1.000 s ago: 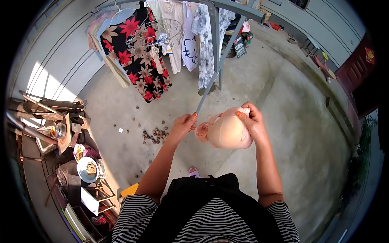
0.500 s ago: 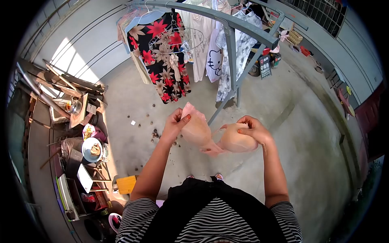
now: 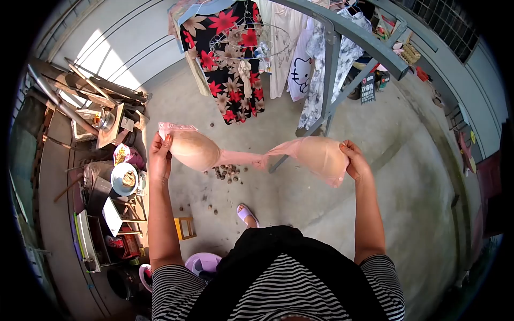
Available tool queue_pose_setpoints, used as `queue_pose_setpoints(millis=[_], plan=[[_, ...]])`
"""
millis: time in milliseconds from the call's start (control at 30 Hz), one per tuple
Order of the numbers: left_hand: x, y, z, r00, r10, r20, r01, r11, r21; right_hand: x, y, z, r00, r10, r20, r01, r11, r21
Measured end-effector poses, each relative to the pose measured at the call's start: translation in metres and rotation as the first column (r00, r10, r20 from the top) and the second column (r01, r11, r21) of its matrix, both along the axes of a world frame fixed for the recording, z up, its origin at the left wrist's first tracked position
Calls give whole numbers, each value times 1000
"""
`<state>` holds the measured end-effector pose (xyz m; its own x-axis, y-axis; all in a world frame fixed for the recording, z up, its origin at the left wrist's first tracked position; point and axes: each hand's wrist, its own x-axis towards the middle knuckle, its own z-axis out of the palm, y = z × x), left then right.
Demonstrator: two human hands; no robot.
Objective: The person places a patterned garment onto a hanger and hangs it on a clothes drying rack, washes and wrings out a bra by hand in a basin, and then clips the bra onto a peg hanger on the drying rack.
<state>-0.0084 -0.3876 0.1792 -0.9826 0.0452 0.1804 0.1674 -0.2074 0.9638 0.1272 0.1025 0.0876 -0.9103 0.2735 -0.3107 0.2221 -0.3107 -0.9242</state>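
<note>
A pink bra (image 3: 319, 155) with beige-looking cups is stretched out in the air between my two hands. My left hand (image 3: 160, 152) pinches its left end, near a patterned pink edge. At the other end, my right hand (image 3: 353, 159) grips the outer side of the right cup. The middle of the bra sags and looks twisted. Beyond it hangs a round wire clip hanger (image 3: 249, 43) with a small light cloth on it, in front of a black garment with red and beige flowers (image 3: 230, 69).
A grey metal rack (image 3: 331, 69) bears several hung clothes. Small round brown things (image 3: 227, 172) lie on the concrete floor. A purple basin (image 3: 203, 262) and a yellow stool (image 3: 185, 228) are at my left. Boards, a white bowl (image 3: 124, 178) and clutter line the left wall.
My hands have moved apart, the left one to the left and the right one slightly right, pulling the bra out wide. The view has shifted, and more of the purple basin shows.
</note>
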Motion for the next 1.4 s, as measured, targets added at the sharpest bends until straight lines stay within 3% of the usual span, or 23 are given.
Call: queue_pose_setpoints(millis=[167,233,267,300,333,433,467,533,567,667,733,800,900,933,1000,1067,1133,1167,1200,1233,1267,1300,1400], plan=[[-49,-37,0,997,-4,-74,3,1000,-17,-63,-49,20,993,-94,-65,97,994,43],[-63,-57,4,992,38,-124,-36,999,15,-83,-54,27,967,-225,-123,219,974,-66],[-71,-76,3,989,77,-125,-85,995,-55,-92,-54,28,946,-290,-145,273,954,-126],[-86,-106,-11,986,102,-130,-111,992,-64,-100,-40,7,928,-332,-166,284,923,-259],[-97,-132,-25,982,128,-137,-138,988,-71,-105,-27,-15,928,-354,-116,278,865,-418],[-125,-216,-62,956,284,-71,-260,934,244,-106,60,-139,875,-483,-38,248,514,-821],[-130,-240,-72,942,335,-2,-312,879,361,-108,44,-131,879,-476,-25,256,514,-819],[-139,-271,-82,903,429,14,-401,832,384,-107,0,-110,665,-717,208,650,418,-635],[-146,-282,-87,892,451,17,-424,825,374,-113,25,-164,742,-654,148,535,445,-718],[-161,-296,-86,895,444,35,-431,842,326,-136,-30,-142,791,-584,184,507,456,-731],[-164,-290,-74,939,343,1,-323,884,337,-160,-59,-125,818,-535,213,488,448,-749],[-169,-281,-64,955,290,57,-294,914,281,-182,-95,-98,922,-351,161,373,700,-610],[-184,-269,-56,974,217,64,-227,940,255,-210,-143,-47,963,-247,107,265,800,-539],[-184,-262,-46,983,179,36,-182,948,261,-219,-145,-47,965,-238,107,257,801,-540],[-175,-242,-20,994,109,-25,-93,926,367,-234,-137,-47,970,-213,-114,124,844,-523],[-167,-251,-10,996,70,-57,-46,937,347,-250,-83,-90,971,-213,-111,97,770,-631],[-154,-261,6,995,-90,31,88,995,41,-251,-54,-108,954,-288,-89,153,717,-680],[-145,-255,24,960,-271,-67,253,945,-206,-252,-48,-106,945,-326,-27,241,748,-618],[-138,-255,33,945,-315,-86,254,875,-413,-249,-46,-100,928,-370,34,327,772,-545],[-135,-260,40,939,-338,69,316,762,-566,-247,-40,-99,945,-323,54,304,801,-515],[-132,-264,47,914,-332,232,396,614,-683,-238,-32,-97,965,-258,42,245,838,-487],[-127,-255,53,910,-324,261,409,582,-703,-233,-25,-98,968,-244,54,242,864,-441],[-134,-250,45,920,-215,327,383,330,-863,-223,-13,-101,959,-270,90,284,902,-325]])
